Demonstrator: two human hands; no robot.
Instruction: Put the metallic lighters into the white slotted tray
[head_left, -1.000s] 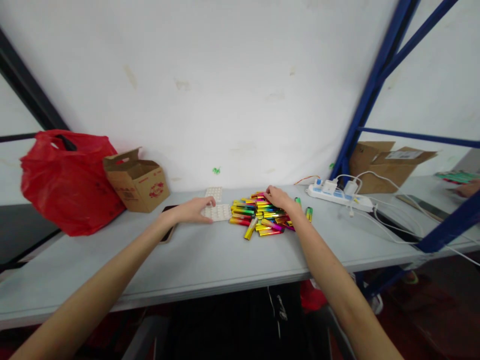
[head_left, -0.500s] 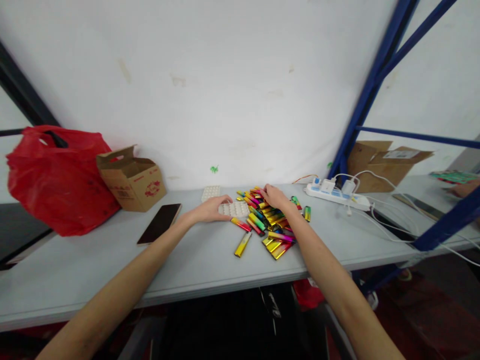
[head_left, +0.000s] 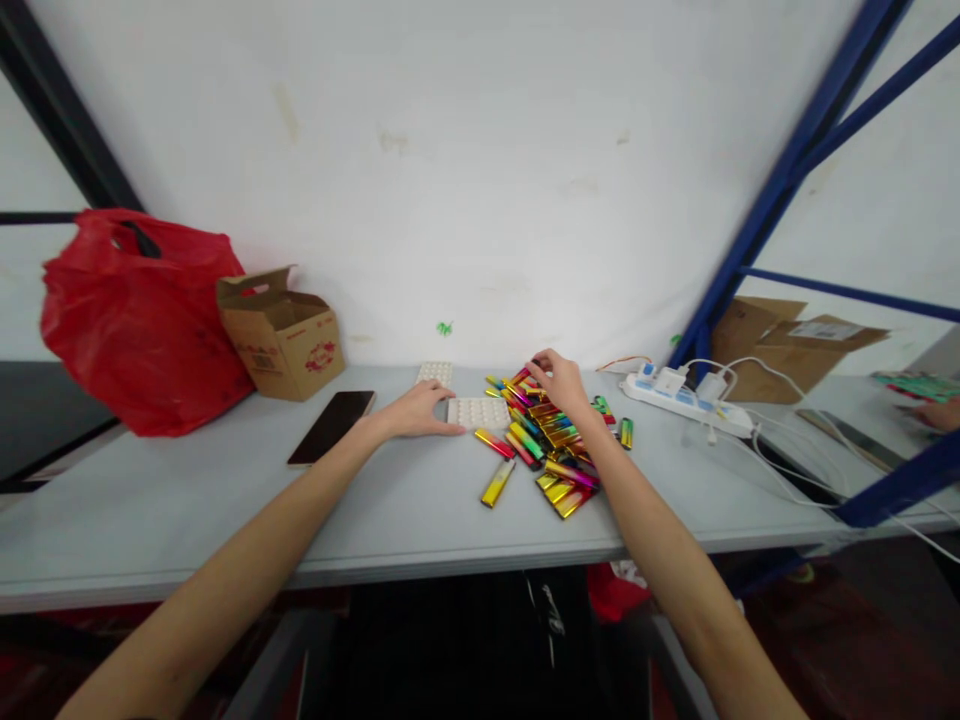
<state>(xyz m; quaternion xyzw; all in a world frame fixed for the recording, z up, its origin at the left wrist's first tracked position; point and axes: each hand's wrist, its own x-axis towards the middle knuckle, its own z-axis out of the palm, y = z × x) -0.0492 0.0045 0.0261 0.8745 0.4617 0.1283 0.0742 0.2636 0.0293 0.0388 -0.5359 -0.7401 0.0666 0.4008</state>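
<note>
My left hand (head_left: pixel 417 411) rests on the table at the left end of a white tray (head_left: pixel 480 414) with rows of small cells. Thumb and fingers are apart in a C shape; the thumb tip lies by the tray's near corner, and I cannot tell if it touches. My right hand (head_left: pixel 559 380) is over the far side of a heap of shiny multicoloured lighters (head_left: pixel 556 432), its fingers pinching one lighter (head_left: pixel 521 375) with a red body. A yellow lighter (head_left: pixel 498 484) and a yellow-red lighter (head_left: pixel 494 443) lie in front of the tray.
A second white tray (head_left: pixel 435 373) lies by the wall. To the left are a phone (head_left: pixel 331 428), an open cardboard box (head_left: pixel 281 335) and a red plastic bag (head_left: pixel 146 325). A power strip (head_left: pixel 686 398) with cables and a blue rack post (head_left: pixel 780 190) stand right. Another person's hand (head_left: pixel 941 414) shows far right.
The camera view has shifted slightly. My right hand has lifted a little at the back of the heap, with a lighter now visible in its fingers. The left hand has drawn slightly back from the tray.
</note>
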